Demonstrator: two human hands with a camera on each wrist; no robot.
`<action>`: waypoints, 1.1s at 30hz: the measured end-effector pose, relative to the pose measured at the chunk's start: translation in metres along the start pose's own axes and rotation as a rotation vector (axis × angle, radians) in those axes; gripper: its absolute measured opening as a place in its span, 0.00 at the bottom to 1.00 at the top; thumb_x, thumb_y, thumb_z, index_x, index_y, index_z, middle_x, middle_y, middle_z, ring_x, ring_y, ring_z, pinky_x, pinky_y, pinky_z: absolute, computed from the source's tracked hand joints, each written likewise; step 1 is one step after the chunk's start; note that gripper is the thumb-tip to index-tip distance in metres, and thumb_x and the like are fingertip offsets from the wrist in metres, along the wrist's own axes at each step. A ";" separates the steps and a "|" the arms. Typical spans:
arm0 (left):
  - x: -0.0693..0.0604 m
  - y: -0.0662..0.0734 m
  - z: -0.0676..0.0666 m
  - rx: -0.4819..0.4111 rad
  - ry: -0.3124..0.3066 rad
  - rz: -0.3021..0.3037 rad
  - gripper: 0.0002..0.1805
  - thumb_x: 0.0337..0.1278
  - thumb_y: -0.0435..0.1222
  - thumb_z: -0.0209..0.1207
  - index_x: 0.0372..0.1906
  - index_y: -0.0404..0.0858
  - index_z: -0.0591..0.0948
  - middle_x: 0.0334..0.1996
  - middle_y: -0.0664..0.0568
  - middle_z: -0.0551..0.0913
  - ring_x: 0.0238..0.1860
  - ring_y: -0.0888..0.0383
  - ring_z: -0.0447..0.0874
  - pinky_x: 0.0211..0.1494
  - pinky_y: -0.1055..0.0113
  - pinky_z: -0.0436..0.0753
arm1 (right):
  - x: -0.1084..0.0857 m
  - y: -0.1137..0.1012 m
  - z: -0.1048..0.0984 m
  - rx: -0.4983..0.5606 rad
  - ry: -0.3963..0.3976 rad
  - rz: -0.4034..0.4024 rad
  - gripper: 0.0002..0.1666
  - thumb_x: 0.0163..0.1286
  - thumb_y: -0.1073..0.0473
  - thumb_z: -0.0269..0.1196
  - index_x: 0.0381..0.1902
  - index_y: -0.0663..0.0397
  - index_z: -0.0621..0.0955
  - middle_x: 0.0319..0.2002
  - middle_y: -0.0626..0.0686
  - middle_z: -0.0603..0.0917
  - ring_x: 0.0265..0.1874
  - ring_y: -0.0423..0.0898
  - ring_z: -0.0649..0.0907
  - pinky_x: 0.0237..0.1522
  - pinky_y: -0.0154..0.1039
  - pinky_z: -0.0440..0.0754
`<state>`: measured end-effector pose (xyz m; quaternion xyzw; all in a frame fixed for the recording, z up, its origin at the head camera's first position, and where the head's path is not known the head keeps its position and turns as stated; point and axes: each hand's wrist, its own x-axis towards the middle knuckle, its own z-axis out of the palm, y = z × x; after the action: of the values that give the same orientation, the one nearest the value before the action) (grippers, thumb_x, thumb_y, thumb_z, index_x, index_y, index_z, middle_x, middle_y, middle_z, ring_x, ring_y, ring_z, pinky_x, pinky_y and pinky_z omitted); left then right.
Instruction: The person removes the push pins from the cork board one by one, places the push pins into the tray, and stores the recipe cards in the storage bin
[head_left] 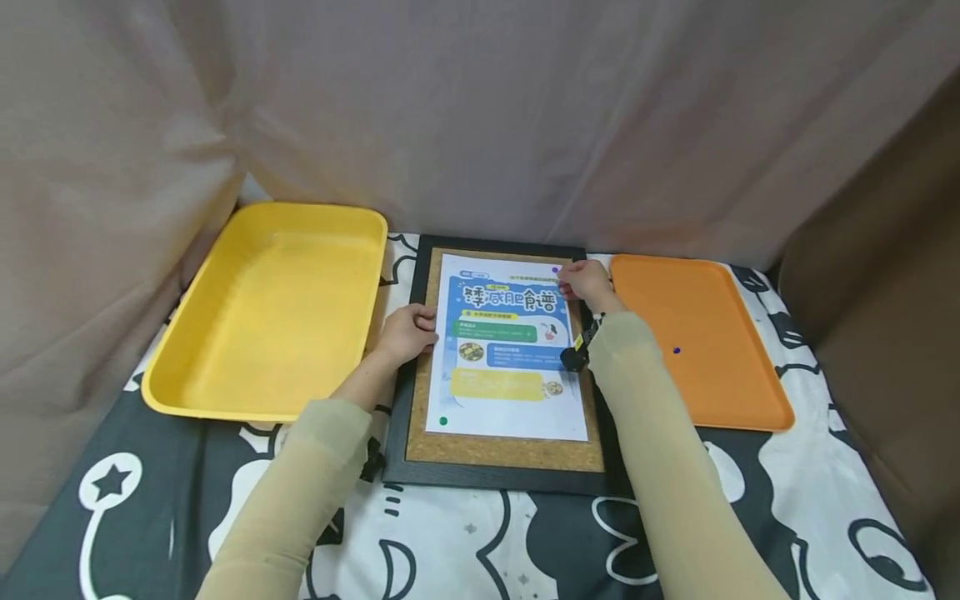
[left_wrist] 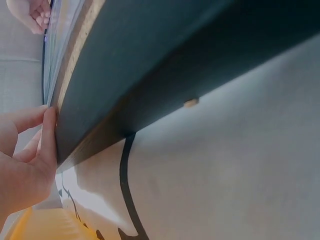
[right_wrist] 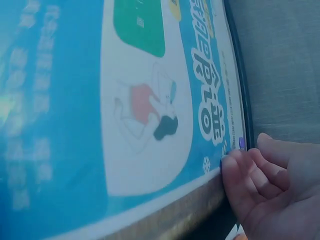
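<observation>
A printed poster [head_left: 504, 346] lies on a cork board [head_left: 504, 450] with a black frame [head_left: 495, 477]. My left hand [head_left: 410, 333] touches the poster's left edge. In the left wrist view, that hand's fingertips [left_wrist: 50, 112] meet the sheet's edge over the cork. Loosely bent, the fingers of my right hand [head_left: 588, 282] lie at the poster's upper right edge. Close to them in the right wrist view is a purple pin [right_wrist: 242, 143] at the corner. A green pin [head_left: 443, 421] sits at the poster's lower left corner.
Left of the board stands a deep yellow tray [head_left: 258, 414]. To its right lies a flat orange tray [head_left: 738, 367] carrying a dark blue pin [head_left: 677, 350]. A patterned cloth [head_left: 450, 542] covers the table, and a grey curtain [head_left: 480, 117] hangs behind.
</observation>
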<state>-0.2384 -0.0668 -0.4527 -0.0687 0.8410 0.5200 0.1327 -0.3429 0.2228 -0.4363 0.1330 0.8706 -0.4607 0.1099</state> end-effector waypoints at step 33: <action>-0.021 0.005 0.007 0.053 -0.010 0.008 0.20 0.56 0.28 0.58 0.55 0.33 0.73 0.39 0.44 0.78 0.31 0.57 0.79 0.32 0.72 0.83 | -0.018 -0.009 0.001 -0.332 0.036 0.085 0.15 0.70 0.58 0.49 0.42 0.66 0.75 0.23 0.52 0.73 0.21 0.44 0.74 0.23 0.33 0.71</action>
<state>-0.2182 -0.0584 -0.4449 -0.0591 0.8542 0.4983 0.1365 -0.3290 0.2150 -0.4242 0.1578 0.9302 -0.3030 0.1343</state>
